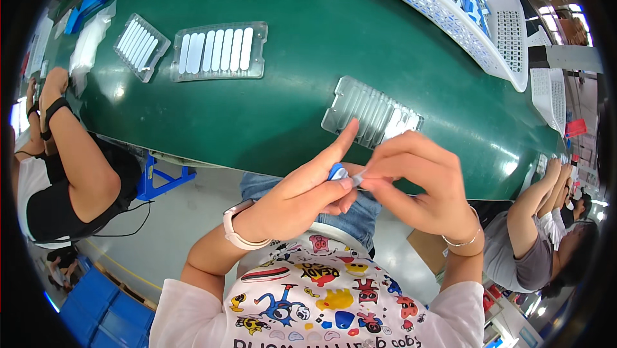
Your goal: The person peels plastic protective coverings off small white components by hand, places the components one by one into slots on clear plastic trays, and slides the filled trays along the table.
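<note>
My left hand [299, 197] is closed on a small blue-and-white piece [336, 171], with its index finger stretched out towards the table. Thumb and fingers of my right hand [418, 178] pinch a thin, pale translucent piece [358, 179] right against it. Whether the two pieces are joined cannot be made out. Just beyond my hands lies a clear slotted tray [350, 104]. White strips [400, 123] fill slots at its right end, while the slots to the left show only clear plastic. My right hand partly covers the tray's near right corner.
Two more clear trays [262, 68] [146, 78] with white strips lie farther left on the green table [295, 39]. A white perforated basket [508, 71] of blue and white pieces stands at the far right. Co-workers' arms [83, 142] [527, 213] rest on both sides.
</note>
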A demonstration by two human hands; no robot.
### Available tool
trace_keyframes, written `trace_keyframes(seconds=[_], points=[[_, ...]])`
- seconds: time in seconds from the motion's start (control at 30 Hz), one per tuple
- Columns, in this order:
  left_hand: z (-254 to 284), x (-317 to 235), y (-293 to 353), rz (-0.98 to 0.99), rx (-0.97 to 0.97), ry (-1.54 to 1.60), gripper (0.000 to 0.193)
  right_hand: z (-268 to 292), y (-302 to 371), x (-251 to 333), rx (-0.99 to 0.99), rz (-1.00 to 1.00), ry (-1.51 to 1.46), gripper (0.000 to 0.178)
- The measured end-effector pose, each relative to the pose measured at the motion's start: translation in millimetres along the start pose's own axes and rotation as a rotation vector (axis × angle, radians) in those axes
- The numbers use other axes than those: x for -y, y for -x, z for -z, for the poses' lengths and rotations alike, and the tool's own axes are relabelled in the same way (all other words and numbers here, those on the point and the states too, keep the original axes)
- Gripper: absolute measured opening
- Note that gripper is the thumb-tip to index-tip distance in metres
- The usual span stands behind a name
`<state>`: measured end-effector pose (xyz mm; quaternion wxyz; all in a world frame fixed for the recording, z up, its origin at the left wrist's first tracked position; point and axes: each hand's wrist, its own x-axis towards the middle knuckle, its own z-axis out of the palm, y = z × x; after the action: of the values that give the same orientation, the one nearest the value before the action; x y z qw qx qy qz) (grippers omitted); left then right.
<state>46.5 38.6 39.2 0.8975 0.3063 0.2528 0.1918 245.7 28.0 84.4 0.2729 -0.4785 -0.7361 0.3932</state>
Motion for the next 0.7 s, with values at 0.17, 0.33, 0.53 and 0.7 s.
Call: trace_keyframes(seconds=[0.17, 0.33, 0.53, 0.7], points=[[11, 1, 4, -0.006, 0.017, 0.016, 0.06, -6, 9, -7, -0.196, 0.052, 0.105, 0.022], [-4, 6, 6, -0.089, -0.064, -0.059, 0.059, -27, 14, -14, -0.165, 0.166, 0.202, 0.027], [12, -4, 8, -0.167, -0.141, -0.01, 0.041, -17, 35, -12, -0.382, 0.637, 0.687, 0.027], [9, -7, 17, -0.112, -0.134, -0.095, 0.032, -23, 43, -12, -0.372, 0.706, 0.82, 0.024]])
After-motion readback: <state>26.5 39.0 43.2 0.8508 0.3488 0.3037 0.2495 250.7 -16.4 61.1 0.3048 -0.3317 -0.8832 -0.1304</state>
